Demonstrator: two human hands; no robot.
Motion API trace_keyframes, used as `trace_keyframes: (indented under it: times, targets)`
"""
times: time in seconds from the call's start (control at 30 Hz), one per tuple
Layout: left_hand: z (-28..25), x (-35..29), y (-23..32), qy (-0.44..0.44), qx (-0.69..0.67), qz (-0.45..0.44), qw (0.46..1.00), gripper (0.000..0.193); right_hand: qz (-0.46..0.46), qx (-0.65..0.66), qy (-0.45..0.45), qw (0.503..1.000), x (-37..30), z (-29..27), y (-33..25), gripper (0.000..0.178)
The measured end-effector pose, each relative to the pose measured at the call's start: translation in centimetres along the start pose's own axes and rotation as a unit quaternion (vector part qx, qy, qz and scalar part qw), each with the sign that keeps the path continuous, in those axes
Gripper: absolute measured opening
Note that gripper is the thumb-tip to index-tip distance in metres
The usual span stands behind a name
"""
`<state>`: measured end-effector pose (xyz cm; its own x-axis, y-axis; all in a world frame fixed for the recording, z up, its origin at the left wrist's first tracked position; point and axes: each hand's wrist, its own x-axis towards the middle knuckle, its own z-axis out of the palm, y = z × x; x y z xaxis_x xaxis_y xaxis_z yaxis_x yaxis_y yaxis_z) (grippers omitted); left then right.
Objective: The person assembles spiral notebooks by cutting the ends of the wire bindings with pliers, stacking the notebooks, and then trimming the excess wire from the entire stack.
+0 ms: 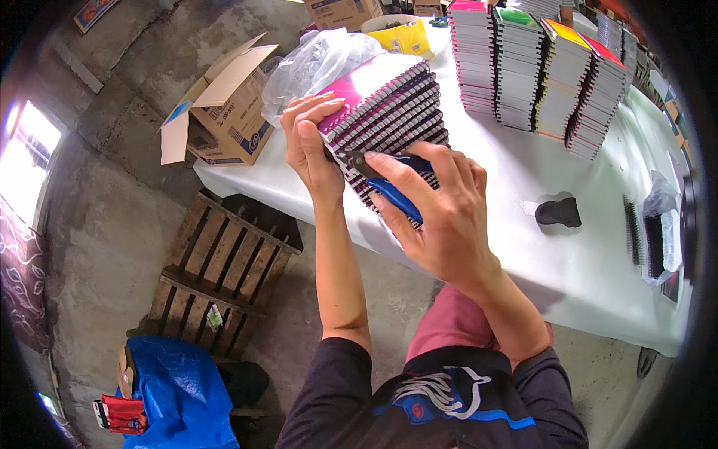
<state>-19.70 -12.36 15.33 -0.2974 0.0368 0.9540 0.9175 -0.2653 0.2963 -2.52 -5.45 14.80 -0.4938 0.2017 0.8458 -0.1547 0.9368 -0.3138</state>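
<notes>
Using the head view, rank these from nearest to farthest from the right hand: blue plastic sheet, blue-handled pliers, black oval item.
From the right hand:
1. Blue-handled pliers: in its grip.
2. Black oval item: to its right, on the white table.
3. Blue plastic sheet: far lower left, off the table.

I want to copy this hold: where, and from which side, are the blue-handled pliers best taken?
Probably take the pliers by their blue handles, from the right: these extend that way, while the dark head points left, toward the spiral-bound notebooks. The right hand grips there.
</notes>
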Motion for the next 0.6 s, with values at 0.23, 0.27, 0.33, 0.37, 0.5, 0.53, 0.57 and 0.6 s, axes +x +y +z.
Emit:
trace_keyframes:
  times: [0.23, 0.27, 0.33, 0.37, 0.5, 0.53, 0.57, 0.6]
  targets:
    - [-0.1, 0.0, 0.2, 0.001, 0.001, -0.006, 1.0, 0.053, -0.016, 0.073, -0.021, 0.997, 0.2, 0.7, 0.5, 0.028]
    - [-0.1, 0.0, 0.2, 0.0, 0.0, -0.006, 1.0, 0.053, 0.035, 0.182, -0.043, 0.982, 0.2, 0.8, 0.4, 0.027]
    - [0.0, -0.1, 0.2, 0.004, -0.004, -0.004, 1.0, 0.053, 0.134, 0.39, -0.083, 0.907, 0.3, 0.7, 0.1, 0.026]
    - [0.0, -0.1, 0.2, 0.006, -0.006, -0.003, 1.0, 0.053, 0.152, 0.4, -0.101, 0.898, 0.4, 0.5, 0.1, 0.027]
    - [0.1, -0.2, 0.3, 0.005, -0.005, -0.005, 1.0, 0.053, 0.219, 0.44, -0.172, 0.854, 0.4, -0.4, 0.1, 0.03]
    - [0.1, -0.2, 0.2, 0.004, -0.003, -0.007, 1.0, 0.053, 0.235, 0.449, -0.189, 0.841, 0.3, -0.4, 0.0, 0.031]
    - [0.1, -0.2, 0.2, 0.003, -0.001, -0.009, 1.0, 0.053, 0.168, 0.339, -0.114, 0.918, -0.1, -0.1, -0.3, 0.034]
    - [0.0, -0.1, 0.1, 0.007, 0.0, -0.01, 1.0, 0.053, 0.121, 0.237, -0.08, 0.961, -0.3, 0.0, -0.3, 0.034]
